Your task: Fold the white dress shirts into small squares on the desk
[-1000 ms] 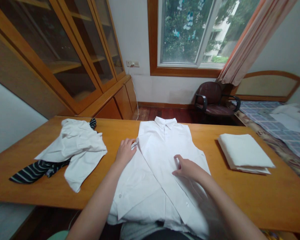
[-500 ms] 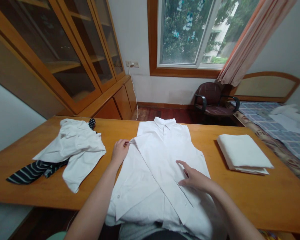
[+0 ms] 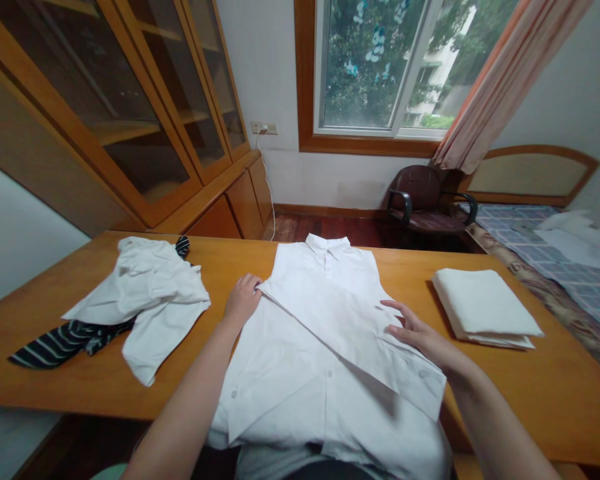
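A white collared shirt (image 3: 300,333) lies buttoned front up on the wooden table, its collar toward the far edge. One long sleeve (image 3: 340,327) is folded slantwise across the chest, with its buttoned cuff (image 3: 423,377) by the right side. My left hand (image 3: 243,303) is closed on the folded corner at the shirt's left shoulder. On the right, my right hand (image 3: 415,333) grips the sleeve above the cuff between thumb and fingers, where the cloth bunches. The other sleeve lies folded along the left side under the first.
A crumpled white garment (image 3: 150,287) and a black striped tie (image 3: 55,343) lie on the table (image 3: 225,253) at left. At right sits a folded white cloth (image 3: 485,307). Beyond the table are a glass-door cabinet (image 3: 180,100), an armchair (image 3: 420,200) and a bed (image 3: 555,233).
My right hand has moved right and slightly away from me, swinging the sleeve and its cuff from the lower middle to the shirt's right side. My left hand stays at the shoulder corner.
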`<state>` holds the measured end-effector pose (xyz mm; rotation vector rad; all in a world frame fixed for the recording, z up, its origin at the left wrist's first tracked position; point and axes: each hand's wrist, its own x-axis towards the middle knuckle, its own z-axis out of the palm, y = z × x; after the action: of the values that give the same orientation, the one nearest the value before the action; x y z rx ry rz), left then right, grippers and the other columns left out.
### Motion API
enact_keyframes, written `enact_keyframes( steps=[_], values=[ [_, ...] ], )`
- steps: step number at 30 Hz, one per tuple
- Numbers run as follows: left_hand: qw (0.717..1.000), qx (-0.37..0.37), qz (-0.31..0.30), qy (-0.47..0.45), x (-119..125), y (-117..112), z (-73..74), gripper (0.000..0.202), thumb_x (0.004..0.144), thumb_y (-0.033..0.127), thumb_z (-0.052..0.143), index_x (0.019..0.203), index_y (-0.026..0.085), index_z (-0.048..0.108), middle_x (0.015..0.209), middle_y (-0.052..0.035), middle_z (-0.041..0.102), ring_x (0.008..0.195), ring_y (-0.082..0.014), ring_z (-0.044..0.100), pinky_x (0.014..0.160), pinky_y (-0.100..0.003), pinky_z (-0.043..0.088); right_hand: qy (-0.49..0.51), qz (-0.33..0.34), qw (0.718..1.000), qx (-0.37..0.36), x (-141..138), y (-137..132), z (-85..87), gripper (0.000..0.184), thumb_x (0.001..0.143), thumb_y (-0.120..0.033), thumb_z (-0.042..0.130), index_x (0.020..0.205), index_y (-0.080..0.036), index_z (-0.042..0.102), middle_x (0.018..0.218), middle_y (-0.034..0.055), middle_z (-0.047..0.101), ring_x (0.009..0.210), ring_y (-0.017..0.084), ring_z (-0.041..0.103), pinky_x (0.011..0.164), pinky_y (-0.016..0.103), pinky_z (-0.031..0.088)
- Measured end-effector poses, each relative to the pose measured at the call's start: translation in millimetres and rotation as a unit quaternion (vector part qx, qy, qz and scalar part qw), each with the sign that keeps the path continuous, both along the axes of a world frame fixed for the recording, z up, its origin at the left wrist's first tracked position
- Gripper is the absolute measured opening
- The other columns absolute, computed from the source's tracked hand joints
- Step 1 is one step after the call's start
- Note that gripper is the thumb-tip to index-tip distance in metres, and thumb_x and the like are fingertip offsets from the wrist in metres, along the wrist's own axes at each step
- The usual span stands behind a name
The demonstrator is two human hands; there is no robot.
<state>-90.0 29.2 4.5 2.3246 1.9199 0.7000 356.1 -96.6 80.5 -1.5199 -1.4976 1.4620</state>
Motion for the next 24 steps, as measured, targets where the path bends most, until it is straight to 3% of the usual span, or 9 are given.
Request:
enact_keyframes(
  steps=[4,8,14,20,24],
  values=[
    [1.0,-0.016,-0.009,0.025,-6.2,-4.4,3.0,0.021,0.084,0.013,0.046,0.097,0.022,0.061,0.102,-0.0083,0.06,0.103,-0.0254,0.057,0.094,-0.038,0.047,-0.001,0.049,0.997,-0.067,13.6,-7.4,-4.5,0.083,0.079,-0.066,0.066,0.147,-0.028,0.039,0.135,0.0115,0.056,0.126,0.029,0.054,0.105,0.043,0.045],
    [0.999,-0.029,-0.014,0.038,-9.2,-8.2,8.2,0.031,0.085,0.013,0.046,0.11,0.022,0.062,0.11,-0.0099,0.061,0.108,-0.0271,0.056,0.097,-0.04,0.046,0.0,0.112,0.982,-0.15,9.6,-14.8,-9.0,0.085,0.082,-0.064,0.064,0.152,-0.029,0.03,0.12,0.0079,0.064,0.106,0.026,0.065,0.095,0.043,0.051],
    [0.999,-0.027,-0.02,0.041,-14.1,-8.9,7.1,0.03,0.086,0.016,0.045,0.107,0.02,0.066,0.106,-0.0107,0.062,0.106,-0.0276,0.057,0.098,-0.041,0.046,-0.063,0.149,0.983,-0.092,-1.4,-12.0,-10.6,0.083,0.083,-0.049,0.068,0.154,-0.026,0.031,0.127,0.0072,0.064,0.116,0.025,0.06,0.107,0.041,0.041],
    [0.999,-0.038,-0.026,-0.023,-20.5,2.2,14.6,0.04,0.076,0.012,0.045,0.106,0.02,0.07,0.109,-0.0064,0.066,0.108,-0.023,0.058,0.103,-0.037,0.046,-0.137,0.169,0.97,-0.104,-0.6,-6.0,-17.4,0.088,0.079,-0.043,0.072,0.155,-0.028,0.03,0.126,0.009,0.066,0.113,0.027,0.063,0.105,0.041,0.041],
    [0.998,-0.027,-0.062,-0.018,-6.2,18.3,26.6,0.04,0.089,0.021,0.04,0.115,0.018,0.069,0.122,-0.0073,0.068,0.117,-0.0223,0.059,0.11,-0.037,0.042,-0.141,0.152,0.974,-0.085,-6.7,-1.7,-18.6,0.087,0.082,-0.047,0.067,0.156,-0.024,0.027,0.12,0.0106,0.067,0.107,0.026,0.065,0.098,0.039,0.046]
  ],
)
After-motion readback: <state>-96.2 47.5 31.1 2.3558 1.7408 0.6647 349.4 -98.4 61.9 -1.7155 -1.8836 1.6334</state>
